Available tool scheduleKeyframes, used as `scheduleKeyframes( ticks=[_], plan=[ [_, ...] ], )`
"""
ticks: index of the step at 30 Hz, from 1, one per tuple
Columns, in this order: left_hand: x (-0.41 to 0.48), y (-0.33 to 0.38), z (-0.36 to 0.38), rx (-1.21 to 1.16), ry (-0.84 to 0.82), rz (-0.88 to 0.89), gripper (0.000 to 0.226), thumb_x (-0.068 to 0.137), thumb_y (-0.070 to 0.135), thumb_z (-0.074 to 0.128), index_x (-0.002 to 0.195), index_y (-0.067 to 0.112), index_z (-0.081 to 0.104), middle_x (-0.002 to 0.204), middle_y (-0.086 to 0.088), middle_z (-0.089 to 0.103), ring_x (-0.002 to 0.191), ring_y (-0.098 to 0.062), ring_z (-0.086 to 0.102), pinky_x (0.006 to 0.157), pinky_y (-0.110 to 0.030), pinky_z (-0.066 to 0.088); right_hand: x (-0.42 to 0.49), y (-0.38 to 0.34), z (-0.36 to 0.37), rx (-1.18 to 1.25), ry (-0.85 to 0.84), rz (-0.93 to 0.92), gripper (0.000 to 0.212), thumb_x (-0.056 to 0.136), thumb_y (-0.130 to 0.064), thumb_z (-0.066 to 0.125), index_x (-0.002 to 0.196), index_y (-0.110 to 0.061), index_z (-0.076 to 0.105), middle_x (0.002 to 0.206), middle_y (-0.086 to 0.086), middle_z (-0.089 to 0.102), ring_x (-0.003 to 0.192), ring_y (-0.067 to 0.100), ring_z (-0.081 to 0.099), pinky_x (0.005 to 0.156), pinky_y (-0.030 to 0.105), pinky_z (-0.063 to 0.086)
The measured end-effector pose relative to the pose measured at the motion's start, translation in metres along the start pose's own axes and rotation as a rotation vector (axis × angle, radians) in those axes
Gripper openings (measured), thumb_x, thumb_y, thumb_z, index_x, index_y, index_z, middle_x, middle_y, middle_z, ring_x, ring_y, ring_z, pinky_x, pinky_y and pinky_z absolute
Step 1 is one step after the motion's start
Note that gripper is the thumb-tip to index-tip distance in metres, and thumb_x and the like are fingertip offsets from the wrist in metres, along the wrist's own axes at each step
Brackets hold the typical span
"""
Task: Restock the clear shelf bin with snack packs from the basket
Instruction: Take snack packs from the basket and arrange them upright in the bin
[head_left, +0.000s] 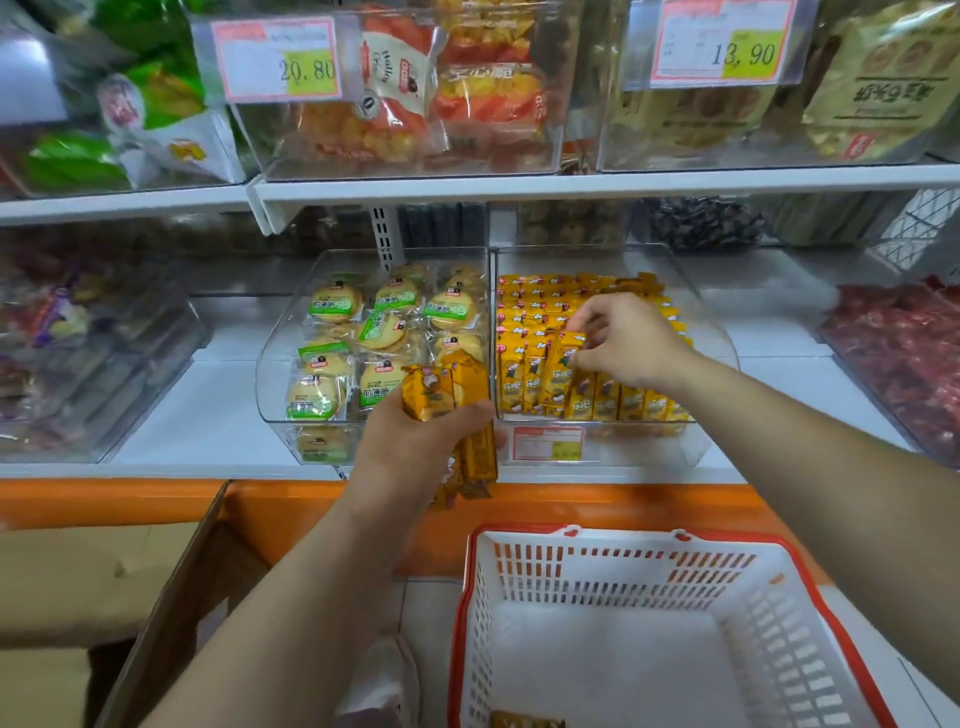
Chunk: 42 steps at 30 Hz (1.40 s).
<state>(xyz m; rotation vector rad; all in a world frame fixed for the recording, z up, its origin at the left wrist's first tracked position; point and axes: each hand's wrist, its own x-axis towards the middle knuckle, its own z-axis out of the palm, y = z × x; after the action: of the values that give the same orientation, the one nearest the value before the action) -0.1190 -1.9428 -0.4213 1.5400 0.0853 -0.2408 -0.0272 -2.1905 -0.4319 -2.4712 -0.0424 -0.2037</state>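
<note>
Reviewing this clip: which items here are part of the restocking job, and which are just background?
Job: left hand gripping orange snack packs; right hand pinching an upright pack in the clear bin; basket.
Background: biscuit bin; cardboard box; price tags.

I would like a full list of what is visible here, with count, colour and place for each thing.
clear shelf bin: one, transparent, middle shelf
yellow snack packs: many, yellow, upright in that bin
biscuit bin: one, clear, left of it; green-labelled biscuits
basket: one, white, red rim, below shelf; one pack visible inside
price tags: two, pink-yellow, upper shelf
cardboard box: one, brown, lower left
left hand: one, grips a bundle of yellow packs
right hand: one, pinches a single pack in the shelf bin
</note>
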Motion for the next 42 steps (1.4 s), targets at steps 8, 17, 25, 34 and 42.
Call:
scheduleKeyframes(
  ticks=[8,17,25,34,42],
  plan=[
    [-0.002,0.002,-0.006,0.024,-0.008,-0.003,0.014,0.091,0.024,0.075,0.101,0.014,0.074,0.083,-0.007,0.081,0.076,-0.022,0.079,0.062,-0.043,0.066,0.01,0.013,0.026,-0.275,-0.068,-0.048,0.029,0.072,-0.022,0.086,0.093,-0.023,0.067,0.096,-0.002,0.061,0.085,0.017,0.055,0.07,0.026,0.04],
    [0.0,0.002,0.012,-0.047,-0.061,-0.051,0.014,0.09,0.022,0.076,0.102,0.016,0.073,0.092,-0.011,0.081,0.084,-0.026,0.079,0.08,-0.045,0.063,-0.022,-0.004,0.008,-0.184,0.021,-0.05,0.054,0.08,-0.03,0.081,0.127,-0.027,0.056,0.113,-0.003,0.058,0.101,0.018,0.058,0.083,0.031,0.048],
    [-0.009,-0.007,0.054,-0.041,-0.214,-0.124,0.016,0.087,0.019,0.079,0.102,0.014,0.075,0.097,-0.018,0.079,0.09,-0.038,0.077,0.066,-0.042,0.063,-0.145,-0.013,-0.02,0.684,-0.064,0.143,0.026,0.096,-0.02,0.062,0.115,-0.038,0.065,0.092,-0.012,0.071,0.081,0.013,0.071,0.062,0.025,0.052],
    [-0.025,-0.013,0.091,-0.051,-0.389,-0.082,0.018,0.088,0.011,0.076,0.106,0.013,0.076,0.1,-0.013,0.08,0.089,-0.028,0.079,0.067,-0.034,0.063,-0.153,-0.004,-0.029,0.814,-0.077,0.254,0.029,0.086,-0.04,0.068,0.114,-0.042,0.063,0.093,-0.001,0.063,0.085,0.013,0.065,0.067,0.032,0.05],
    [-0.021,-0.015,0.09,-0.071,-0.371,-0.178,0.033,0.078,0.021,0.081,0.109,0.016,0.072,0.096,-0.017,0.079,0.086,-0.028,0.078,0.065,-0.033,0.062,-0.151,0.012,-0.049,1.118,-0.094,0.258,0.036,0.101,-0.006,0.046,0.134,-0.013,0.057,0.11,0.015,0.065,0.093,0.025,0.065,0.07,0.033,0.051]
  ],
)
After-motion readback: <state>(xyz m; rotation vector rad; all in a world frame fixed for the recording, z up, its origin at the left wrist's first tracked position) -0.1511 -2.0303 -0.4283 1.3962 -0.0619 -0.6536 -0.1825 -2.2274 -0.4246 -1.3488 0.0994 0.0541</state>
